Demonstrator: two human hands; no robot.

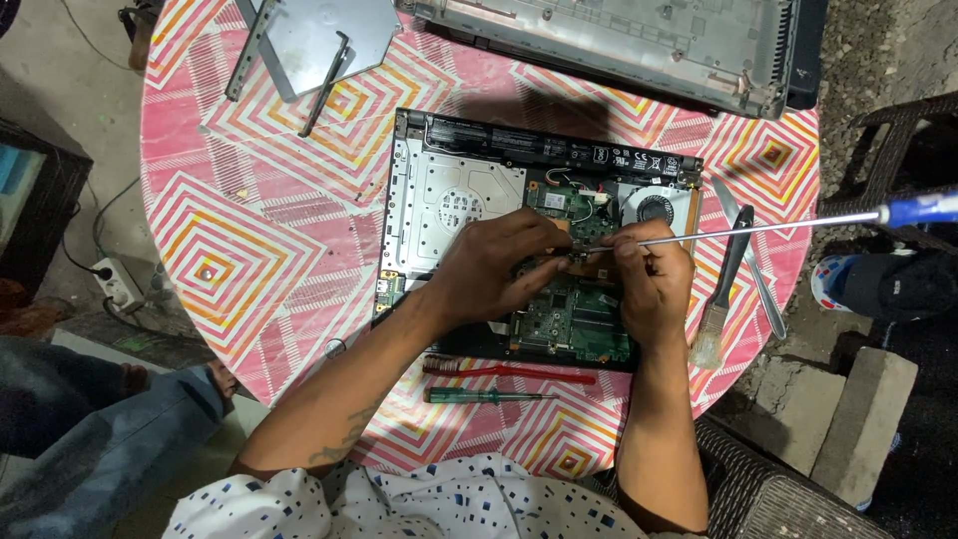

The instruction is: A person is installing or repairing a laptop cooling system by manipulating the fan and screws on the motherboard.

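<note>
With the right hand clamped on the long screwdriver, its tip beside the left hand pinching a part on the green circuit board, keeping the shaft square seemed wise.

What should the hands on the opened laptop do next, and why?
Probably steady the long screwdriver before turning: its tip meets the green board between the left hand and right hand, while its blue handle sticks far out sideways.
</note>
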